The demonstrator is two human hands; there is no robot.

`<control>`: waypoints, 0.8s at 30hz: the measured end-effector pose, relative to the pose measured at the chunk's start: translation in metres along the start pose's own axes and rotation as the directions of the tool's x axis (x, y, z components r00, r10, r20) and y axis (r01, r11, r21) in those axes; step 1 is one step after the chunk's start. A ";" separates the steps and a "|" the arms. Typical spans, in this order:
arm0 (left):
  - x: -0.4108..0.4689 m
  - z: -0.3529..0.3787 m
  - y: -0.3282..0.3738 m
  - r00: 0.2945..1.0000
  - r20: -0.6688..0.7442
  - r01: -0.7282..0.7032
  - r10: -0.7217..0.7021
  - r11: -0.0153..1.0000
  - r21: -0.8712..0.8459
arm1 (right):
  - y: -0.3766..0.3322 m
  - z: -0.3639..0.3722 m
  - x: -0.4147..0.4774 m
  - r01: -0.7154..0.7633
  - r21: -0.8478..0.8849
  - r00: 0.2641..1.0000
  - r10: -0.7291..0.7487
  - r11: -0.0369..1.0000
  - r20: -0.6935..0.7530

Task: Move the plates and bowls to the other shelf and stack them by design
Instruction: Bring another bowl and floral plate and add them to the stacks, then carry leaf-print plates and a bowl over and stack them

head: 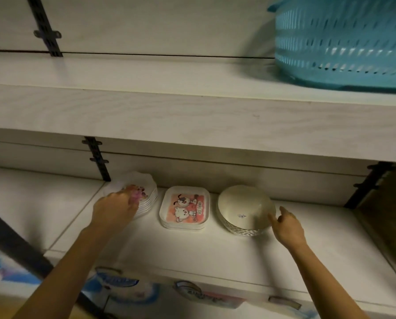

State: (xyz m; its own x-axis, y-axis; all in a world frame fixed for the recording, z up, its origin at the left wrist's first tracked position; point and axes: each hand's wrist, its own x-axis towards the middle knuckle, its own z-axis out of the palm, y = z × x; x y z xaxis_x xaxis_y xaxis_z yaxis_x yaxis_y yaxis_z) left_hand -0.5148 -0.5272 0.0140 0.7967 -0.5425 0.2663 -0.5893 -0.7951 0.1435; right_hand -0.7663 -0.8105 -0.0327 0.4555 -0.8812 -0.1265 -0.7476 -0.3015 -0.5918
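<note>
Three stacks stand in a row on the lower shelf (pixel 238 254). At the left is a stack of white flower-print plates (pixel 144 194) with wavy rims. My left hand (pixel 115 209) lies on its near edge, fingers curled over the top plate. In the middle is a stack of square cartoon plates (pixel 185 207). At the right is a stack of upturned white bowls (pixel 245 209). My right hand (pixel 286 226) is beside the bowls' right side, fingers apart, forefinger near the rim, holding nothing.
A thick white upper shelf (pixel 169 111) overhangs the stacks. A teal slotted basket (pixel 344 42) sits on it at the right. Black wall brackets (pixel 98 157) stand behind the plates and at the far right. Packaged goods (pixel 123 286) lie below the lower shelf.
</note>
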 end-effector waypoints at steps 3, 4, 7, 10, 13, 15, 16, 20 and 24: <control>-0.009 -0.001 0.001 0.999 0.041 0.016 -0.017 0.999 0.036 | -0.009 -0.006 -0.006 0.156 -0.027 0.987 -0.155 0.987 0.034; -0.013 -0.002 0.000 0.998 0.058 0.021 -0.024 0.998 0.051 | -0.014 -0.007 -0.008 0.210 -0.035 0.976 -0.208 0.977 0.062; -0.027 -0.007 -0.005 0.995 0.084 0.042 -0.046 0.997 0.057 | -0.034 -0.009 -0.017 0.346 -0.070 0.932 -0.333 0.936 0.145; -0.045 -0.015 -0.019 0.987 0.129 0.087 -0.093 0.995 0.052 | -0.058 -0.004 -0.030 0.475 -0.094 0.867 -0.447 0.875 0.220; -0.068 -0.025 -0.040 0.970 0.194 0.144 -0.149 0.989 0.036 | -0.087 0.009 -0.047 0.578 -0.089 0.793 -0.533 0.811 0.294; -0.085 -0.034 -0.056 0.957 0.217 0.194 -0.193 0.981 0.018 | -0.106 0.022 -0.058 0.637 -0.075 0.742 -0.584 0.767 0.330; -0.094 -0.038 -0.065 0.949 0.222 0.226 -0.223 0.974 0.014 | -0.116 0.030 -0.065 0.663 -0.062 0.715 -0.606 0.746 0.349; -0.125 -0.054 -0.108 0.921 0.179 0.341 -0.346 0.938 0.058 | -0.156 0.060 -0.091 0.756 0.010 0.595 -0.693 0.655 0.408; -0.153 -0.070 -0.152 0.897 0.111 0.420 -0.427 0.904 0.086 | -0.193 0.089 -0.120 0.828 0.050 0.481 -0.753 0.559 0.449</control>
State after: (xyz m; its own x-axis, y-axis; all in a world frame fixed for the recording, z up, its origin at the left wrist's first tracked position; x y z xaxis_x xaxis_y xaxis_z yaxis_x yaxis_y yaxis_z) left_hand -0.5567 -0.3046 0.0184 0.9815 -0.1773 0.0718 -0.1868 -0.9694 0.1593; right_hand -0.6338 -0.6138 0.0265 0.9991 -0.0336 0.0277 -0.0164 -0.8798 -0.4751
